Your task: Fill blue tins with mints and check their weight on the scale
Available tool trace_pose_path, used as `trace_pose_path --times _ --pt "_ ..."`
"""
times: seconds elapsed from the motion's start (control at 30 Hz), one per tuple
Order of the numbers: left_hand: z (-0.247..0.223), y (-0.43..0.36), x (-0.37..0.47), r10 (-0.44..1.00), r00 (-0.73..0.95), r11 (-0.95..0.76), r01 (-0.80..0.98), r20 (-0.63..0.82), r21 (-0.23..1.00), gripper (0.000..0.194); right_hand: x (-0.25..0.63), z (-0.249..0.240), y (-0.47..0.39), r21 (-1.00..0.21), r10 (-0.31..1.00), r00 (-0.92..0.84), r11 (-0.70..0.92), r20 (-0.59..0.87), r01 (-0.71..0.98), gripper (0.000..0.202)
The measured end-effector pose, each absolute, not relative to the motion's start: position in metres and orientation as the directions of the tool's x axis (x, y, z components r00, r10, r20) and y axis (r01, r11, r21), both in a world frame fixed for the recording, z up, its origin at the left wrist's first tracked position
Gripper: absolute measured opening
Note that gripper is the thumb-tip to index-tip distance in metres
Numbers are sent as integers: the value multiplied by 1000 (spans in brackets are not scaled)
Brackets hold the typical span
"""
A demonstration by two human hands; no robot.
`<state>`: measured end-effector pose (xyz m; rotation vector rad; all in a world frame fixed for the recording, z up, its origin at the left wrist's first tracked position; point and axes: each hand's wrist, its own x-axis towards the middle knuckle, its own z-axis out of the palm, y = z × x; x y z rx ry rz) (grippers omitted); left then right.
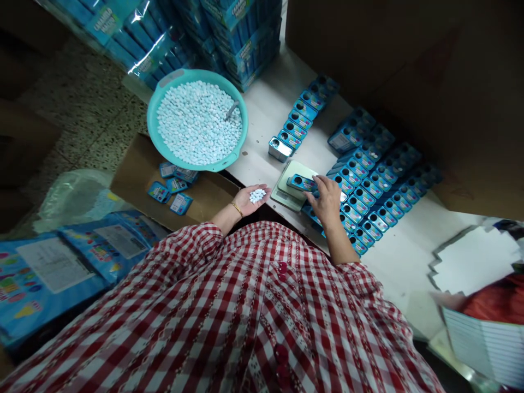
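Note:
My left hand is turned palm up, its fingers cupped around a small heap of pale candies. On the small kitchen scale lies a blue candy tin, with my right hand gripping its right end. Rows of similar blue tins, with round openings on top, stand just right of that hand. Left of the scale, a turquoise bowl is full of the same pale candies, and a grey scoop handle sticks out of them.
Another line of tins stands behind the scale on the white table. Below the bowl, a cardboard box holds several blue packets. Wrapped blue stacks rise at the back. A large cardboard box borders the far right.

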<state>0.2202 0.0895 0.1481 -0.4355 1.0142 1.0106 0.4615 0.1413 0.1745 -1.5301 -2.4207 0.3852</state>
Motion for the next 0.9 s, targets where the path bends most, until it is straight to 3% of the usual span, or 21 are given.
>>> trace_pose_path --times 0.17,0.47,0.57,0.7,0.9 --pt "158 96 239 542 288 587 -802 -789 110 25 415 185 121 -432 780 -626 570 17 699 36" --pt "163 98 257 511 335 639 -764 -792 89 28 408 177 111 -347 678 -722 649 -140 677 30" --pt "164 100 259 519 342 643 -760 -783 93 27 419 176 115 -402 703 -704 618 -104 676 24" --pt "164 107 258 542 338 637 -762 -769 115 26 425 174 135 -535 846 -532 470 46 702 25" --pt "161 108 244 568 311 609 -781 -762 135 23 437 165 161 -584 896 -437 400 86 706 24"
